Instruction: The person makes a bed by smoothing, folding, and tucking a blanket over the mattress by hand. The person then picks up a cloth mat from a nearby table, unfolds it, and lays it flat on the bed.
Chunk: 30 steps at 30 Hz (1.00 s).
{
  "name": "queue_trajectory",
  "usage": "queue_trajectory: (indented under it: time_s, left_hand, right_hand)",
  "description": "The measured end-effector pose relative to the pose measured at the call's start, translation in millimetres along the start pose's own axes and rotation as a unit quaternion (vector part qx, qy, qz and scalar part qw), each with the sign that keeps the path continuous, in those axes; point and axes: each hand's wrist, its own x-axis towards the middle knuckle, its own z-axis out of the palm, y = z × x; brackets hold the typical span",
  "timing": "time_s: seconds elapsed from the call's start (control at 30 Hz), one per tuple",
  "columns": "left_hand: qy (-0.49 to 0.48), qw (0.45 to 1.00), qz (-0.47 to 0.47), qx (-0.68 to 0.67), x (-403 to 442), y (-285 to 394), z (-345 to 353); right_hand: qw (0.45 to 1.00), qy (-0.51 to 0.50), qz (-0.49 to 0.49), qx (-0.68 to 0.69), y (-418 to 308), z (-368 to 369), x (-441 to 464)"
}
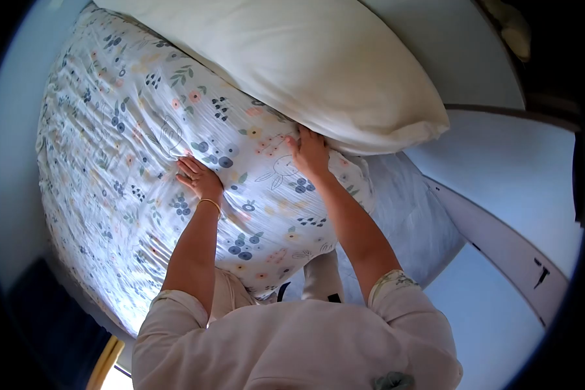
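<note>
A white cloth printed with flowers, berries and rabbit outlines (266, 214) is spread over the bed, wrinkled on the left and smoother near my hands. My left hand (200, 178) rests on this cloth with its fingers apart, a thin yellow band around the wrist. Further right, my right hand (311, 155) lies on the cloth beside the lower edge of a large cream pillow (331, 71). Its thumb is stretched away from the other fingers, whose tips reach close to the pillow's edge and are partly in shadow. Neither hand grasps anything visible.
A plain pale bed surface (409, 214) shows past the cloth's right edge. Light panels with a greyish strip (500, 253) stand along the right. A dark blue item (55, 325) and a yellow edge (105, 364) are at lower left. My leg (323, 276) is beside the bed cloth.
</note>
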Motion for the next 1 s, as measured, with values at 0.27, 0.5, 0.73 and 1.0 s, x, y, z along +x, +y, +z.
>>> queue_trajectory:
  time_s: [0.27,0.5,0.73,1.0]
  left_hand:
    - [0.005,1.0,-0.005,-0.006,3.1,2.7,1.9]
    - [-0.005,1.0,0.001,-0.012,5.4,0.5,-2.3]
    - [0.072,0.995,-0.026,-0.064,-10.8,-9.5,-4.9]
    - [0.15,0.896,0.11,-0.403,-301.8,-22.9,48.6]
  right_hand:
    - [0.984,-0.093,0.132,-0.077,42.6,-28.1,-17.5]
    - [0.987,0.072,0.009,-0.142,73.4,-6.8,-25.6]
    - [0.978,0.149,-0.102,-0.1,80.5,-1.8,-25.3]
    - [0.874,-0.005,-0.368,-0.317,77.3,-61.8,-35.1]
